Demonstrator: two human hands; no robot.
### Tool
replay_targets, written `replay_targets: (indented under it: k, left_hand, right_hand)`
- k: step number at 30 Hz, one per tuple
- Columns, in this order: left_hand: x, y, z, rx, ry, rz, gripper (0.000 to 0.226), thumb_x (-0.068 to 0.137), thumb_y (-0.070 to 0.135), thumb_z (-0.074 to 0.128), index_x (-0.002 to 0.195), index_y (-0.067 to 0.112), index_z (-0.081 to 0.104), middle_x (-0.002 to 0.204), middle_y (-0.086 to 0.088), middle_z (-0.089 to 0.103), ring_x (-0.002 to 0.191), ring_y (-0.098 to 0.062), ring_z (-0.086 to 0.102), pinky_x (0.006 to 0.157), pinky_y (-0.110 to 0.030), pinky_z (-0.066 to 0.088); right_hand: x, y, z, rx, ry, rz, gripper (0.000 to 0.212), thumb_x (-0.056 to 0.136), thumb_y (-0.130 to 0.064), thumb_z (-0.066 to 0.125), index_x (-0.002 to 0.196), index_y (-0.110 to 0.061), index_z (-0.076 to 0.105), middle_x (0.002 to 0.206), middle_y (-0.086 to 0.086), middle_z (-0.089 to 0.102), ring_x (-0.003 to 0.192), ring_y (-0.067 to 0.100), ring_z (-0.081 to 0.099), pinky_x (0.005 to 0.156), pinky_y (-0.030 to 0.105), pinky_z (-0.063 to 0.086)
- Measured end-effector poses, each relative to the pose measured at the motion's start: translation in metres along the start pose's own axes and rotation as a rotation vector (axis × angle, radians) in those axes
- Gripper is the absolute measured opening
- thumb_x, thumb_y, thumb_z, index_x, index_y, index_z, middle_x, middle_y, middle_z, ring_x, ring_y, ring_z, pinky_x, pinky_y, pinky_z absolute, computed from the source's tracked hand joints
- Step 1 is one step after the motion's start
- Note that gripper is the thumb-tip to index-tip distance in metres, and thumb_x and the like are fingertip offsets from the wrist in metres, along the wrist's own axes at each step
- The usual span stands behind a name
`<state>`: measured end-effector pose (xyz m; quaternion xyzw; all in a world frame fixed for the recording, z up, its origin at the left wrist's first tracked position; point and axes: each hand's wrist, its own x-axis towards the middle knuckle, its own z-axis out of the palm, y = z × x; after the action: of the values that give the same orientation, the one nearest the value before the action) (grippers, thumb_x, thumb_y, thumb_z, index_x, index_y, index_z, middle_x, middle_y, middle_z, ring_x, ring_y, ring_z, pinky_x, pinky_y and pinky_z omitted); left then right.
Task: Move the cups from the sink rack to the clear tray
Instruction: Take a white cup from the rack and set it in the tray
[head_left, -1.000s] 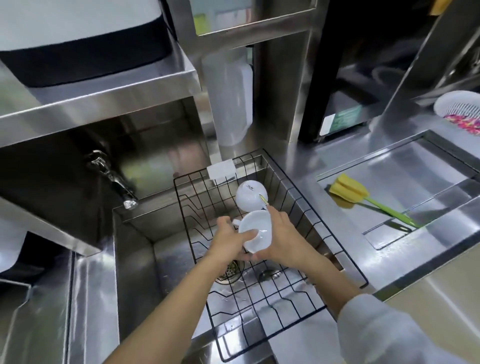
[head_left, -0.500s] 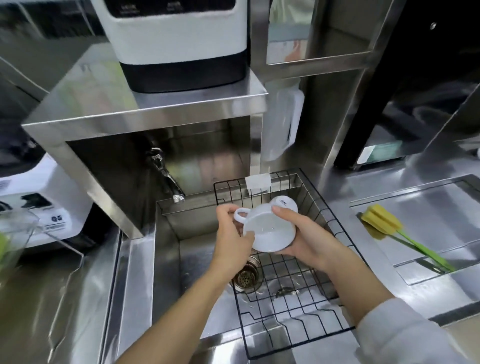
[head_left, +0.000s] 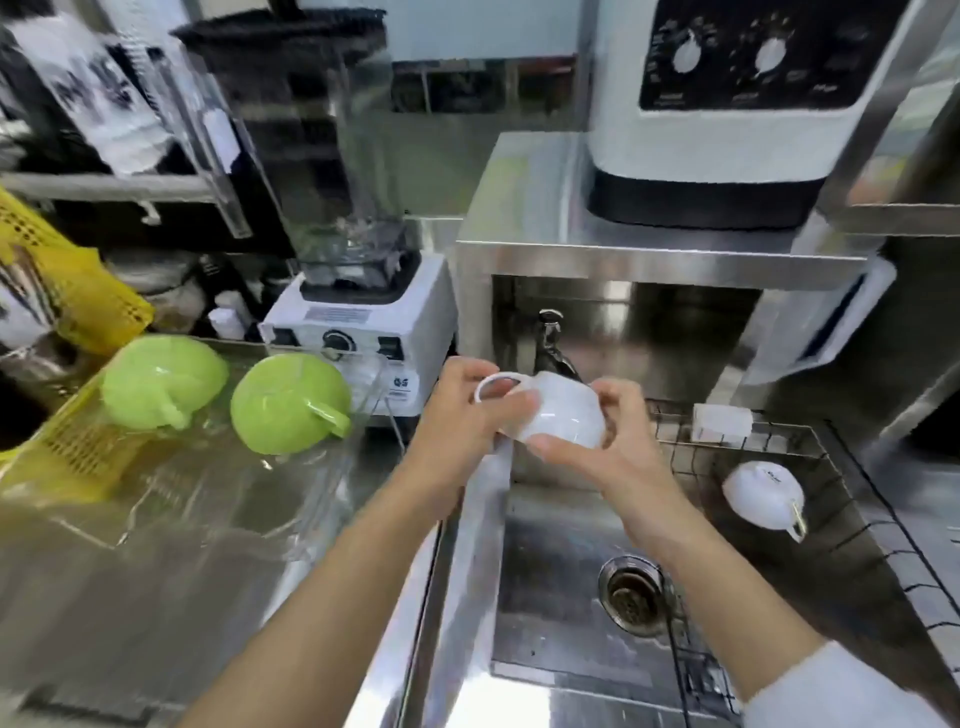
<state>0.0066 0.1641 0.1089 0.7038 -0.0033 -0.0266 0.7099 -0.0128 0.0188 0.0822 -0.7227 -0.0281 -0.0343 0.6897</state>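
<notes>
1. I hold a white cup (head_left: 558, 410) in both hands above the left edge of the sink (head_left: 561, 613), tipped on its side with its handle pointing left.
2. My left hand (head_left: 462, 415) has a clenched grip on the cup at its handle end, thumb lying across the cup's side.
3. My right hand (head_left: 608, 441) is grasping the cup's rounded body from the right and below.
4. A second white cup (head_left: 763, 496) lies upside down in the black wire rack (head_left: 852, 525) over the right side of the sink.
5. The clear tray (head_left: 208, 499) sits on the steel tabletop (head_left: 130, 649) to the left of the sink.
6. Two green cups (head_left: 291, 402) rest upside down in the tray, side by side at its far end.
7. A white blender (head_left: 358, 322) stands just behind the tray.
</notes>
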Motion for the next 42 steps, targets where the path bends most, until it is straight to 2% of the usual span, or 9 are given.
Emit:
replay_targets:
  k: [5, 10, 15, 20, 24, 28, 34, 37, 42]
  left_hand:
    - [-0.008, 0.027, -0.072, 0.020, 0.260, 0.016, 0.026, 0.078, 0.029, 0.069, 0.094, 0.014, 0.055, 0.080, 0.004, 0.057, 0.065, -0.008, 0.054, 0.047, -0.012, 0.041]
    - [-0.021, 0.032, -0.140, 0.058, 0.336, 0.010, 0.034, 0.072, 0.038, 0.073, 0.090, 0.015, 0.056, 0.093, -0.005, 0.061, 0.081, -0.020, 0.059, 0.069, -0.033, 0.046]
    - [-0.028, 0.021, -0.196, 0.043, 0.293, -0.054, 0.040, 0.065, 0.042, 0.072, 0.085, 0.020, 0.046, 0.102, -0.012, 0.051, 0.087, -0.023, 0.054, 0.065, -0.032, 0.040]
    - [-0.028, 0.007, -0.231, 0.129, 0.266, -0.099, 0.034, 0.056, 0.042, 0.060, 0.078, 0.025, 0.041, 0.106, -0.015, 0.049, 0.100, -0.029, 0.052, 0.081, -0.046, 0.041]
    - [-0.026, -0.004, -0.250, 0.109, 0.127, -0.138, 0.032, 0.060, 0.039, 0.062, 0.079, 0.026, 0.041, 0.089, -0.001, 0.047, 0.078, -0.017, 0.048, 0.064, -0.031, 0.035]
    - [-0.025, -0.011, -0.261, 0.149, 0.040, -0.122, 0.028, 0.061, 0.035, 0.063, 0.078, 0.025, 0.043, 0.077, 0.004, 0.045, 0.067, -0.012, 0.044, 0.058, -0.029, 0.033]
    - [-0.029, -0.014, -0.271, 0.141, -0.039, -0.071, 0.022, 0.068, 0.028, 0.065, 0.076, 0.020, 0.046, 0.080, 0.000, 0.047, 0.072, -0.016, 0.043, 0.063, -0.030, 0.034]
    - [-0.030, -0.011, -0.267, 0.272, 0.002, -0.019, 0.018, 0.080, 0.019, 0.066, 0.080, 0.019, 0.048, 0.089, -0.002, 0.049, 0.081, -0.018, 0.045, 0.072, -0.033, 0.034]
    - [-0.031, -0.002, -0.257, 1.033, 0.211, 0.271, 0.018, 0.084, 0.033, 0.055, 0.095, 0.018, 0.054, 0.100, 0.000, 0.057, 0.099, -0.023, 0.045, 0.082, -0.034, 0.022]
  right_hand:
    - [-0.001, -0.024, 0.088, -0.154, -0.061, -0.165, 0.073, 0.039, -0.044, 0.083, 0.092, -0.037, 0.035, 0.096, -0.016, 0.044, 0.079, -0.014, 0.047, 0.064, 0.007, 0.042]
    - [-0.008, -0.034, 0.164, -0.239, -0.144, -0.158, 0.077, 0.038, -0.056, 0.079, 0.096, -0.048, 0.029, 0.105, -0.021, 0.043, 0.095, 0.005, 0.053, 0.076, 0.033, 0.053]
    - [-0.009, -0.032, 0.220, -0.400, -0.170, -0.226, 0.072, 0.046, -0.052, 0.080, 0.094, -0.044, 0.026, 0.103, -0.028, 0.036, 0.093, -0.002, 0.043, 0.076, 0.026, 0.047]
    - [-0.012, -0.021, 0.253, -0.537, -0.159, -0.301, 0.073, 0.046, -0.052, 0.078, 0.093, -0.042, 0.022, 0.102, -0.025, 0.035, 0.084, -0.001, 0.037, 0.070, 0.009, 0.038]
    - [-0.016, -0.012, 0.264, -0.614, -0.174, -0.332, 0.076, 0.049, -0.047, 0.081, 0.095, -0.037, 0.021, 0.099, -0.023, 0.031, 0.089, 0.002, 0.033, 0.071, 0.011, 0.031]
    - [-0.018, -0.007, 0.265, -0.683, -0.215, -0.351, 0.070, 0.054, -0.042, 0.082, 0.095, -0.028, 0.028, 0.098, -0.010, 0.031, 0.090, 0.005, 0.033, 0.069, 0.014, 0.028]
    - [-0.017, -0.010, 0.265, -0.703, -0.268, -0.365, 0.069, 0.054, -0.037, 0.084, 0.093, -0.027, 0.029, 0.102, -0.004, 0.033, 0.091, 0.007, 0.034, 0.072, 0.024, 0.035]
    - [-0.017, -0.013, 0.262, -0.760, -0.295, -0.342, 0.067, 0.055, -0.046, 0.080, 0.100, -0.023, 0.037, 0.108, -0.005, 0.035, 0.098, 0.012, 0.040, 0.078, 0.033, 0.043]
    - [-0.012, -0.023, 0.247, -0.857, -0.350, -0.391, 0.070, 0.063, -0.065, 0.058, 0.118, -0.025, 0.045, 0.118, -0.005, 0.047, 0.109, 0.015, 0.047, 0.095, 0.039, 0.040]
